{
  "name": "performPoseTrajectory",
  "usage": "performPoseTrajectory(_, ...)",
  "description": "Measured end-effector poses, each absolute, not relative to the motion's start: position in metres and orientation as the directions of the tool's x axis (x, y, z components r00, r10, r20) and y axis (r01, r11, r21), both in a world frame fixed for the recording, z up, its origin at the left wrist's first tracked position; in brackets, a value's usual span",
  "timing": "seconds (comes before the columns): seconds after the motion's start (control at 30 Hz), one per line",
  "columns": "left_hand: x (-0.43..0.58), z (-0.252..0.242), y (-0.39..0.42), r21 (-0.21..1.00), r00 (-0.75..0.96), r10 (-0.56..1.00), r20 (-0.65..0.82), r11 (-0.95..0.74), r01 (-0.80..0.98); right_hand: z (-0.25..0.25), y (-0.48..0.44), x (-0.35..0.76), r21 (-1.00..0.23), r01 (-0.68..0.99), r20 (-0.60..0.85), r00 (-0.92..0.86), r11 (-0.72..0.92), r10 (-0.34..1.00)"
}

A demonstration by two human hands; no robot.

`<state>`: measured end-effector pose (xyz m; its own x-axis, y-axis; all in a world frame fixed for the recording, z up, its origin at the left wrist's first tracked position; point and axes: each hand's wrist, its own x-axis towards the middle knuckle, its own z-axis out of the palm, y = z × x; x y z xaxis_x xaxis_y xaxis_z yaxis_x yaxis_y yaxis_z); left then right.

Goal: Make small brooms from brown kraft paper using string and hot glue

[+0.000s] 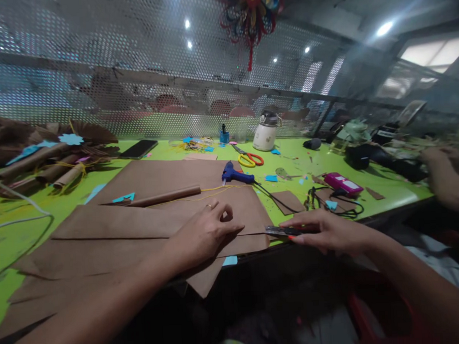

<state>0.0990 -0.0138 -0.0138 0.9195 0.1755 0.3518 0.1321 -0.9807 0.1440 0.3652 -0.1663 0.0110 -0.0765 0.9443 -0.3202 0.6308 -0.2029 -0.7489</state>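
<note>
My left hand (205, 233), with a ring on one finger, lies on a folded sheet of brown paper (114, 221) and presses it to the table. Its thumb and forefinger stretch along the fold, apart from each other. In my right hand (329, 229) is a utility knife (282, 231), gripped between thumb and fingers. The knife's tip sits at the right end of the fold, near the table's front edge. Behind my left hand a rolled brown paper tube (164, 196) rests on the sheets, with yellow string beside it. A blue glue gun (237, 173) lies across the paper's far edge.
Scissors (249, 158), a white bottle (266, 133) and a phone (139, 149) lie or stand farther back on the green table (308, 164). Paper rolls (59, 165) are piled at left. A magenta box (343, 184) with black cable is at right, near another person's arm (446, 179).
</note>
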Motion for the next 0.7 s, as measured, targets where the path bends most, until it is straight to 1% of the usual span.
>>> performPoseTrajectory(0.33,0.101,-0.016,-0.014,0.154,0.918,0.153,0.366,-0.983,0.102,0.014,-0.167,0.359,-0.765,0.622,-0.297,-0.109,-0.168,0.949)
performPoseTrajectory(0.47,0.100,-0.016,-0.013,0.204,0.922,0.168,0.349,-0.974,0.100,0.014,-0.175,0.358,-0.752,0.639,-0.288,-0.096,-0.163,0.953)
performPoseTrajectory(0.6,0.100,-0.017,-0.009,0.263,0.919,0.177,0.352,-0.961,0.084,0.015,-0.181,0.355,-0.757,0.623,-0.297,-0.061,-0.196,0.953)
performPoseTrajectory(0.7,0.100,-0.019,-0.007,0.302,0.921,0.193,0.338,-0.949,0.088,0.013,-0.178,0.352,-0.770,0.608,-0.284,-0.059,-0.191,0.957)
